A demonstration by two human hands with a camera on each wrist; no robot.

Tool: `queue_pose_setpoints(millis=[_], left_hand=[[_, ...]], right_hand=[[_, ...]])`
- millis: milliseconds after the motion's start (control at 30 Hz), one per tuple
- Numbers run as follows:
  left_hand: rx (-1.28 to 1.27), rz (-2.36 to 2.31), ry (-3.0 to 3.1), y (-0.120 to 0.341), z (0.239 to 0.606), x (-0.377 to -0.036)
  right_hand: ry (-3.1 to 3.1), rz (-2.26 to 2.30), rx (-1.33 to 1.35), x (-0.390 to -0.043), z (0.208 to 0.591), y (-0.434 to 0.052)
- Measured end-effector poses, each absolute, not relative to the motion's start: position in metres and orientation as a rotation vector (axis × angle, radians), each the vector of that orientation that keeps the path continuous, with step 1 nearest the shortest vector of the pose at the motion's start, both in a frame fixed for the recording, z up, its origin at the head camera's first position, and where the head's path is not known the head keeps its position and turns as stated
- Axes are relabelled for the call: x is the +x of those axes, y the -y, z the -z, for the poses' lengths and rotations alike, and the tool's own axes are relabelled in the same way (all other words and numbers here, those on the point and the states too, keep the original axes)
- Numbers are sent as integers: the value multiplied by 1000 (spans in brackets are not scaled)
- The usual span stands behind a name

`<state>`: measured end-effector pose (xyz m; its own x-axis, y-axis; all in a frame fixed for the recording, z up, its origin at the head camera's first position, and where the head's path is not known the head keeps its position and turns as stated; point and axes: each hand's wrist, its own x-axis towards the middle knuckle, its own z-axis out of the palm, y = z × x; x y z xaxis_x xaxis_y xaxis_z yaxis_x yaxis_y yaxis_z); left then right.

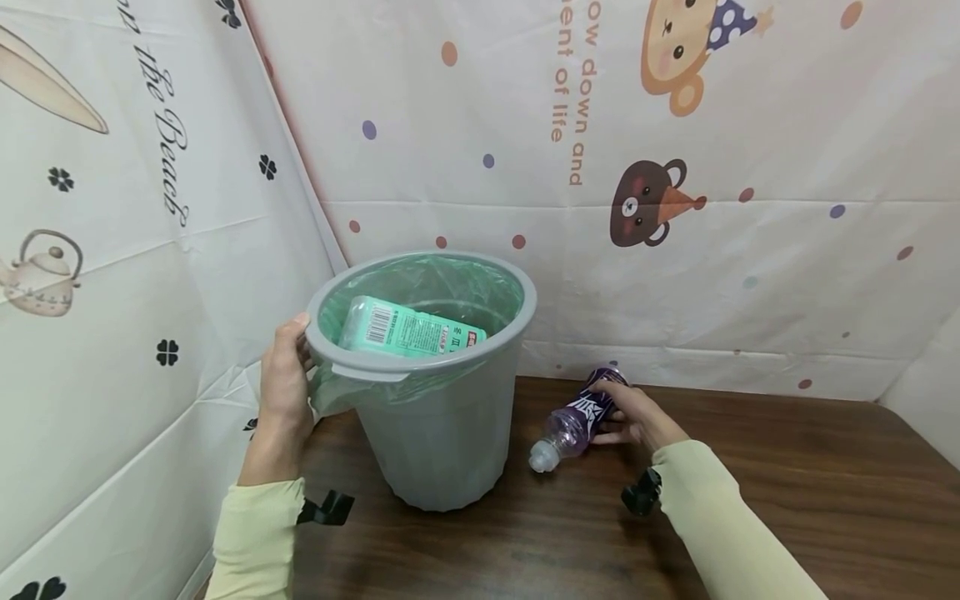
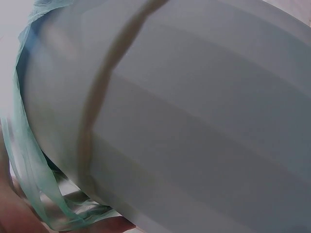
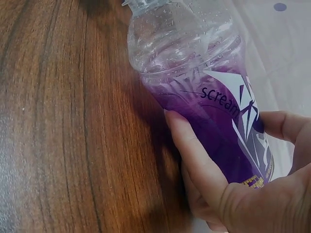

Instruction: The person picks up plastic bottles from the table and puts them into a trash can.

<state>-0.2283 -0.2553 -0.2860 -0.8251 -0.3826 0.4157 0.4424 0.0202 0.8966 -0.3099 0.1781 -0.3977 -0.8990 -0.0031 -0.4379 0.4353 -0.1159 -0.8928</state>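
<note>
Two hands are at work around the grey bin (image 1: 442, 417), which stands upright on the brown wooden table (image 1: 787, 500). The left hand (image 1: 285, 387) is on the bin's left side, its fingers hooked over the rim, so it holds the bin itself. The right hand (image 1: 637, 414) is to the right of the bin, near it but apart, and its fingers and thumb are wrapped round the purple bottle (image 1: 573, 421).

That bottle lies on its side on the table, just right of the bin's base. Its long axis runs slantwise, the white cap end pointing down and towards the bin, the bottom end pointing away from it to the wall. The grip sits on the labelled middle and lower half; the clear neck is free, as the right wrist view shows.

The bin's open mouth is above and to the left of the bottle. Inside the bin is a green liner (image 1: 480, 287), and a green packet (image 1: 408, 331) lies across the left of the opening, leaving the right part free. Between bottle and bin only the bin's wall stands
</note>
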Motion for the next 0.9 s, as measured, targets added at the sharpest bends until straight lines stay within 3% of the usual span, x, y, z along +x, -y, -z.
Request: queue_pose_setpoints(millis=[900], left_hand=[[-30, 1857, 1740, 255, 286, -230]], right_hand=[[-1758, 2246, 389, -293, 383, -187]])
